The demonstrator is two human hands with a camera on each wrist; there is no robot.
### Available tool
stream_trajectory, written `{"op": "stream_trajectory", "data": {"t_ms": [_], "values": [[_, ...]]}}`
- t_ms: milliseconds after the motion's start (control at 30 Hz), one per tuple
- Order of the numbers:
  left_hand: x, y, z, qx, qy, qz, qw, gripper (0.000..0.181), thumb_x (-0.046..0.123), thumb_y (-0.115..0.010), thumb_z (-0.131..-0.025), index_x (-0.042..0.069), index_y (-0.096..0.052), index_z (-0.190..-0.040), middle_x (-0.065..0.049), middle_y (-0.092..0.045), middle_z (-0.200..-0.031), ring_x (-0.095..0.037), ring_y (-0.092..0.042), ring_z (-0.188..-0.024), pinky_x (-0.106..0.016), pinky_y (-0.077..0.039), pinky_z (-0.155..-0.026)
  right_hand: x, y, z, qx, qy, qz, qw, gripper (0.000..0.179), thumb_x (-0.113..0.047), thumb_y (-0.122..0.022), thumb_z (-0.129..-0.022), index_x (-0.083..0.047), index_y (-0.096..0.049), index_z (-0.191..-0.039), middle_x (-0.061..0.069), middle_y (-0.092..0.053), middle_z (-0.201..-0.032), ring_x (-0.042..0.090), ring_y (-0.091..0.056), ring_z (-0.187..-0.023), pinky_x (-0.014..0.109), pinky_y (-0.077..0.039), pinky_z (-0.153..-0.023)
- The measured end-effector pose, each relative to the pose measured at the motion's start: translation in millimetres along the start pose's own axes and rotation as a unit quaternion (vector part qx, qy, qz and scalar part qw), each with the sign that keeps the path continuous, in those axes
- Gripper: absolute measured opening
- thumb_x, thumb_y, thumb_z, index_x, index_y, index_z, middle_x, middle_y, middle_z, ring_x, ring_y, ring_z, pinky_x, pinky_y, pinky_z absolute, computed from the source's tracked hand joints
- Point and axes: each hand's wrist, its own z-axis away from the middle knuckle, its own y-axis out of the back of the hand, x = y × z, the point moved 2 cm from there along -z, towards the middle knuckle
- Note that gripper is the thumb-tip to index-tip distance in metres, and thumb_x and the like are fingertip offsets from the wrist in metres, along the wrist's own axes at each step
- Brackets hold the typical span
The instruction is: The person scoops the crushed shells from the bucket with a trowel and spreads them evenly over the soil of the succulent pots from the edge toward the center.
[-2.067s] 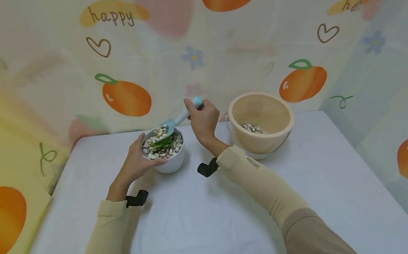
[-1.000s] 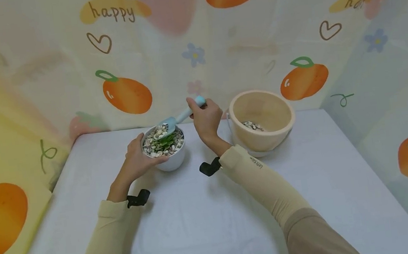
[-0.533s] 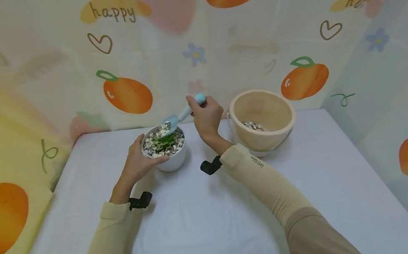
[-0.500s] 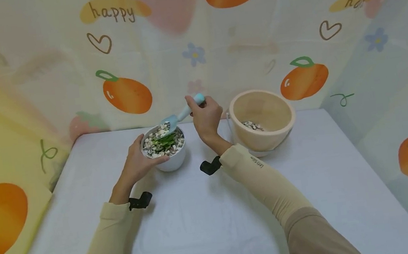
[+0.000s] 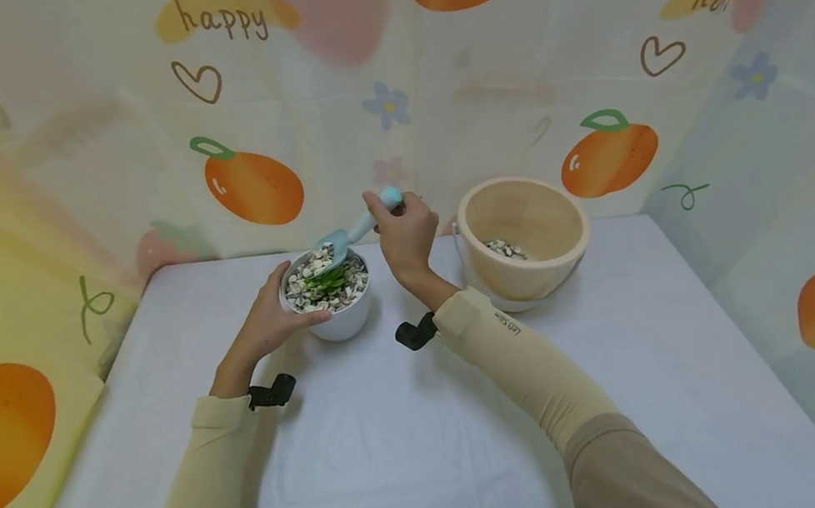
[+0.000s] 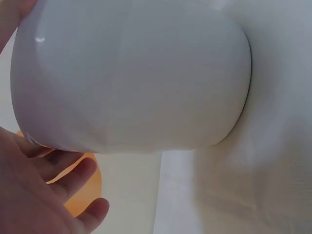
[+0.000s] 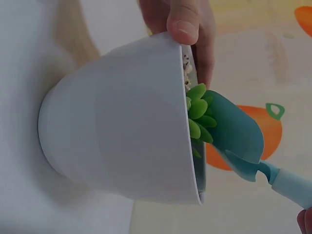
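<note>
A white flower pot (image 5: 343,325) stands on the table at left of centre, filled with pale pebbles (image 5: 298,288). Among them grows a small green succulent (image 7: 199,113). My left hand (image 5: 264,316) grips the pot by its left side, thumb at the front rim; in the left wrist view some fingertips stick out past the pot's wall. With my right hand (image 5: 409,241) I hold the handle of a light blue trowel (image 5: 361,228). Its blade (image 7: 239,129) dips over the back rim, right at the leaves, with pebbles lying at its tip.
To the right stands a cream bucket (image 5: 530,272) with a white bail handle and a small heap of pebbles (image 5: 505,249) at its bottom. A white cloth (image 5: 370,451) covers the table. Behind hangs a curtain (image 5: 332,120) printed with oranges.
My right hand and the trowel have shifted slightly left over the pot. The left hand keeps its hold, and the pot and bucket stay in place.
</note>
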Motion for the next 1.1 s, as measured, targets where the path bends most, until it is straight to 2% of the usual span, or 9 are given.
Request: {"op": "stream_trajectory", "data": {"t_ms": [167,333,533,633,800,967,1100], "values": [[1.0,-1.1,2.7,0.011,-0.006,-0.006,0.9999,0.122,0.050,-0.083,-0.071,0.008,-0.008,-0.157,-0.020,-0.022,-0.160,-0.042,-0.021,-0.146,-0.065,-0.023,-0.114,-1,0,2.3,-0.002,0.009,-0.004,1.0000,0.032,-0.031,-0.073,-0.087,-0.003,-0.063,-0.075,0.016,-0.067,-0.065,0.031,-0.069,-0.059,0.024,-0.055,-0.054],[2.6,1.8,6.2,-0.001,-0.002,-0.021,0.9998,0.122,0.052,-0.082,-0.072,0.007,-0.007,-0.157,-0.022,-0.020,-0.160,-0.044,-0.020,-0.146,-0.066,-0.024,-0.112,6,3,1.7,0.011,-0.020,-0.032,0.9992,0.032,-0.028,-0.073,-0.087,-0.002,-0.061,-0.073,0.016,-0.065,-0.065,0.032,-0.068,-0.058,0.024,-0.056,-0.054],[-2.8,5.7,4.8,-0.027,-0.003,0.016,0.9995,0.120,0.043,-0.083,-0.074,0.015,-0.001,-0.158,-0.019,-0.012,-0.162,-0.043,-0.016,-0.148,-0.067,-0.022,-0.113,14,8,0.5,0.019,-0.053,-0.051,0.9971,0.034,-0.027,-0.074,-0.087,-0.006,-0.055,-0.068,0.010,-0.060,-0.061,0.034,-0.067,-0.057,0.029,-0.058,-0.056],[-5.0,3.9,2.9,-0.026,-0.002,0.026,0.9993,0.120,0.044,-0.083,-0.074,0.019,-0.001,-0.158,-0.018,-0.011,-0.163,-0.042,-0.016,-0.148,-0.067,-0.021,-0.114,14,9,-0.8,0.022,-0.048,-0.055,0.9971,0.035,-0.026,-0.074,-0.087,-0.007,-0.052,-0.067,0.008,-0.058,-0.060,0.027,-0.067,-0.053,0.030,-0.058,-0.055],[-4.1,0.2,1.6,0.000,-0.012,0.022,0.9997,0.121,0.047,-0.084,-0.072,0.015,-0.005,-0.158,-0.017,-0.016,-0.162,-0.040,-0.018,-0.148,-0.065,-0.022,-0.114,13,10,-3.3,0.026,-0.030,-0.056,0.9977,0.033,-0.024,-0.073,-0.086,-0.007,-0.051,-0.068,0.008,-0.059,-0.062,0.013,-0.062,-0.048,0.027,-0.057,-0.053],[-1.5,-1.8,2.2,0.012,-0.018,0.014,0.9997,0.121,0.047,-0.084,-0.071,0.009,-0.009,-0.157,-0.020,-0.022,-0.159,-0.040,-0.022,-0.146,-0.064,-0.024,-0.114,10,10,-4.9,0.021,-0.018,-0.056,0.9980,0.034,-0.023,-0.073,-0.086,-0.010,-0.049,-0.067,0.010,-0.061,-0.062,0.027,-0.065,-0.051,0.027,-0.055,-0.052],[0.7,0.8,2.3,0.003,-0.026,-0.003,0.9996,0.119,0.046,-0.084,-0.072,0.005,-0.010,-0.156,-0.023,-0.023,-0.158,-0.042,-0.024,-0.145,-0.064,-0.025,-0.113,8,9,-5.1,0.019,-0.005,-0.042,0.9989,0.035,-0.024,-0.073,-0.086,-0.010,-0.048,-0.066,0.013,-0.063,-0.063,0.035,-0.065,-0.054,0.026,-0.054,-0.051]]}}
